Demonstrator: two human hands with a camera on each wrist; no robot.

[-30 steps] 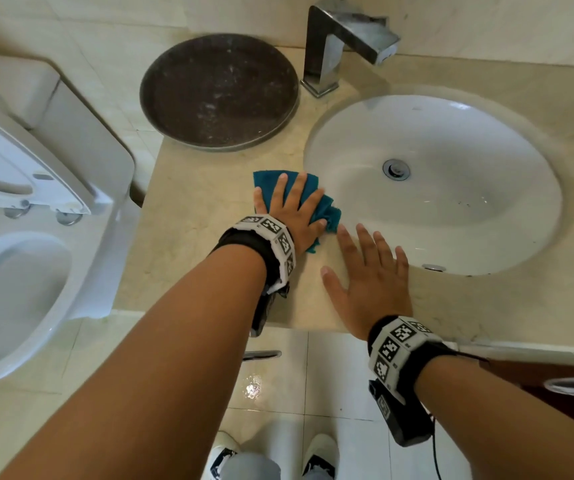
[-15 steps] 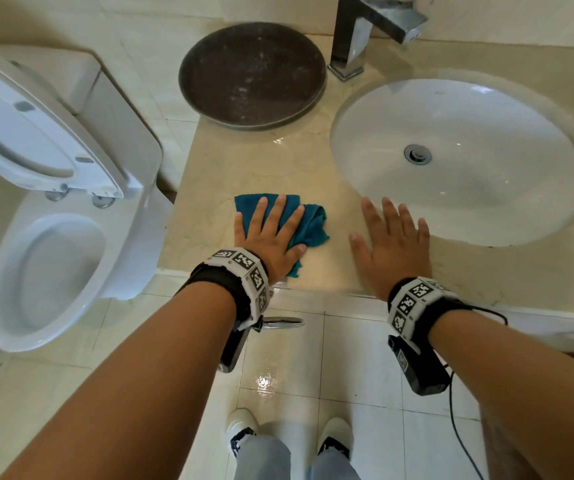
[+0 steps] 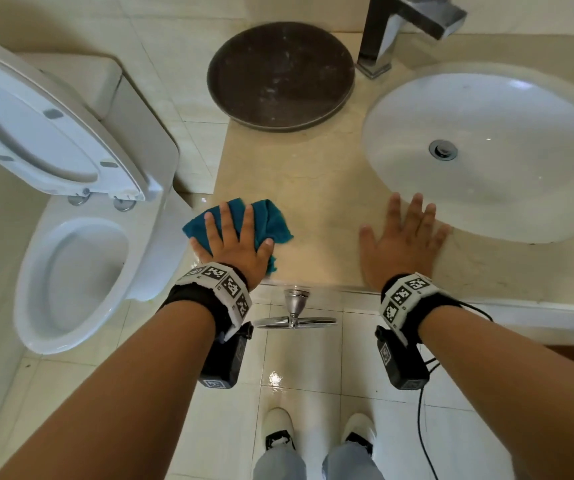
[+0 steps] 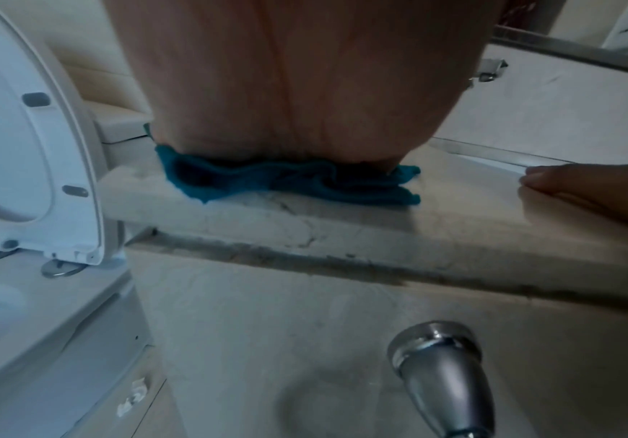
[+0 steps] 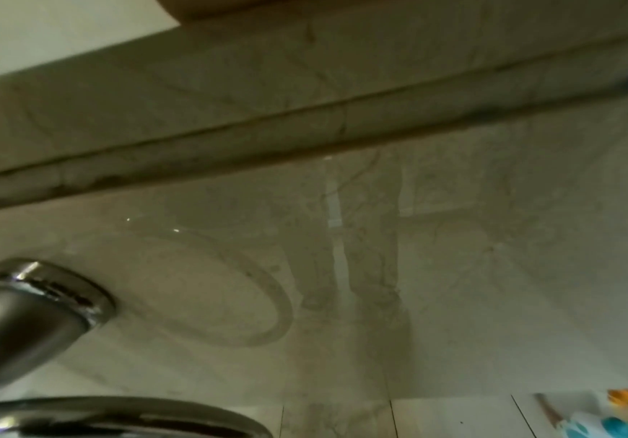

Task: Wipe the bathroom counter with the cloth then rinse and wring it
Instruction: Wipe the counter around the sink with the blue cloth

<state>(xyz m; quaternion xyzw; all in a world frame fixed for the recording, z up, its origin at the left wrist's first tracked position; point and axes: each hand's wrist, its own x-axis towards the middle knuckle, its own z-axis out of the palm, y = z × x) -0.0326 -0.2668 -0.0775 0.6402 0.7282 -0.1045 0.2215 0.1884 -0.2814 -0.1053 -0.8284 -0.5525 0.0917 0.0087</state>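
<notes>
A teal cloth (image 3: 271,220) lies crumpled on the beige marble counter (image 3: 320,174), at its front left corner beside the toilet. My left hand (image 3: 231,237) presses flat on it with straight, spread fingers. In the left wrist view the cloth (image 4: 305,180) bulges out under my palm at the counter's front edge (image 4: 342,231). My right hand (image 3: 403,233) rests flat and empty on the counter, fingers spread, just in front of the white oval sink (image 3: 507,109). The right wrist view shows only the counter's front face (image 5: 305,89) from below.
A dark round tray (image 3: 280,74) sits at the back of the counter, left of the steel tap (image 3: 403,26). A white toilet (image 3: 70,271) with its lid up stands close to the left. A chrome towel ring (image 3: 294,318) juts out below the counter's front edge.
My left hand has slid the cloth left and toward me, from beside the sink to the counter's front left corner. My right hand has stayed flat by the sink rim.
</notes>
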